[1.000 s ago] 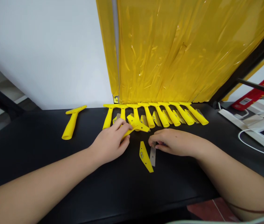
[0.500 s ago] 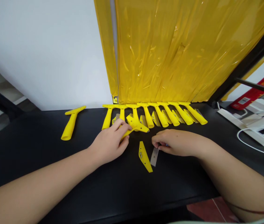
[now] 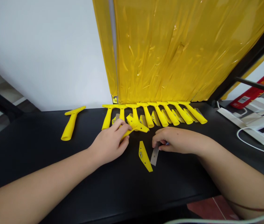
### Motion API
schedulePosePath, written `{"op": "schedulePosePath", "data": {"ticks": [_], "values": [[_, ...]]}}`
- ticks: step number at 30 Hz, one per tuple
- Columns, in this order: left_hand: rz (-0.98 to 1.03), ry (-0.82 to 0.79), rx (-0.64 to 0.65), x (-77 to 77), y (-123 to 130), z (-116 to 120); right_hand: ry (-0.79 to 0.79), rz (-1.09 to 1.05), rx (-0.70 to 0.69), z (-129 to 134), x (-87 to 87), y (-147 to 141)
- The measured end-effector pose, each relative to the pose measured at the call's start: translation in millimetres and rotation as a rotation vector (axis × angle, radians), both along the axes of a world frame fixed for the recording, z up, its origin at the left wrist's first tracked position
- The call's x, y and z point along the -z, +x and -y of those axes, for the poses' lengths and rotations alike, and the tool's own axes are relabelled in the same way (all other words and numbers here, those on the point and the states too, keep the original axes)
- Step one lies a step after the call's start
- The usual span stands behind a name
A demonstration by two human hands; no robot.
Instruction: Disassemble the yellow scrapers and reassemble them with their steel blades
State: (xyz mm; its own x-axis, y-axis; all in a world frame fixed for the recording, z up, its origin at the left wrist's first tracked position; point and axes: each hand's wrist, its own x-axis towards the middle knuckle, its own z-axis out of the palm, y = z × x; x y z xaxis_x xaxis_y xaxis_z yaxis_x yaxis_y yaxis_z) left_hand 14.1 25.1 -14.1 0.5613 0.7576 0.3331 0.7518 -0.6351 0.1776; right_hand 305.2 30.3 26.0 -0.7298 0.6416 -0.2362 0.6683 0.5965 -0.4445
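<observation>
My left hand [image 3: 110,141] is closed around the handle of a yellow scraper [image 3: 140,127], whose flat head points right and has small holes in it. My right hand [image 3: 175,140] pinches the top end of a thin metal blade [image 3: 154,158]; its lower end reaches the black table. Something small and bluish shows between the right fingers, too hidden to name. Just left of the blade lies a loose yellow clamp plate [image 3: 145,156] with small screws on it.
Behind my hands stands a row of yellow scraper handles [image 3: 160,114], with yellow plates and blades [image 3: 143,119] between them. A single handle [image 3: 70,123] lies apart at the left. At right are a white power strip with cables [image 3: 246,127] and a red box [image 3: 255,91].
My right hand has lifted and shifted very slightly, still at the blade's top end. The left hand and the scraper have stayed in place.
</observation>
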Motion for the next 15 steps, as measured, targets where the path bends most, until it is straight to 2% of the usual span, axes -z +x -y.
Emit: {"op": "schedulePosePath", "data": {"ticks": [9,15], "values": [[-0.009,0.004,0.001,0.1,-0.4,0.8,-0.016,0.044,-0.011,-4.4,1.7,0.8],[-0.014,0.009,0.004,1.0,-0.5,-0.8,-0.016,-0.029,-0.010,-5.2,2.6,4.0]]}}
